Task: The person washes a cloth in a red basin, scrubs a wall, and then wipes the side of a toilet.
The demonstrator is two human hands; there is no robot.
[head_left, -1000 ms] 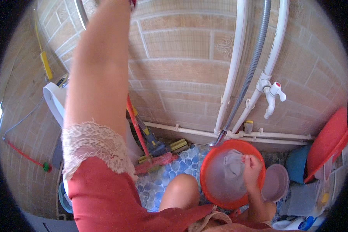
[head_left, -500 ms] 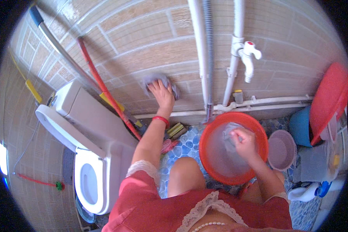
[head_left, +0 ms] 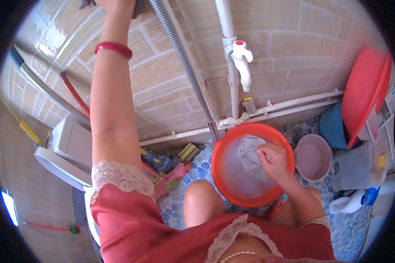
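My left arm reaches up the tiled wall [head_left: 175, 92]. At the top edge my left hand [head_left: 115, 4] is partly cut off, with bits of a dark grey cleaning cloth [head_left: 141, 7] showing on both sides of it. Its fingertips are outside the picture. Closed over the edge of a pale grey cloth [head_left: 250, 149], my right hand [head_left: 273, 161] is above a red-orange basin [head_left: 218, 175]. That pale cloth lies partly in the cloudy water inside the basin.
A white tap [head_left: 241, 61] and a ribbed grey hose [head_left: 184, 57] run along the wall. Left stands a white toilet [head_left: 70, 142] with long handles beside it. Right of the basin are a lilac bowl [head_left: 314, 158], a blue bucket [head_left: 331, 125], a large red basin [head_left: 362, 96] and a white bottle [head_left: 347, 203].
My left hand has slid up the wall with its cloth, to the top edge. My right hand stays over the basin, with more of the pale cloth showing. The whole view has shifted.
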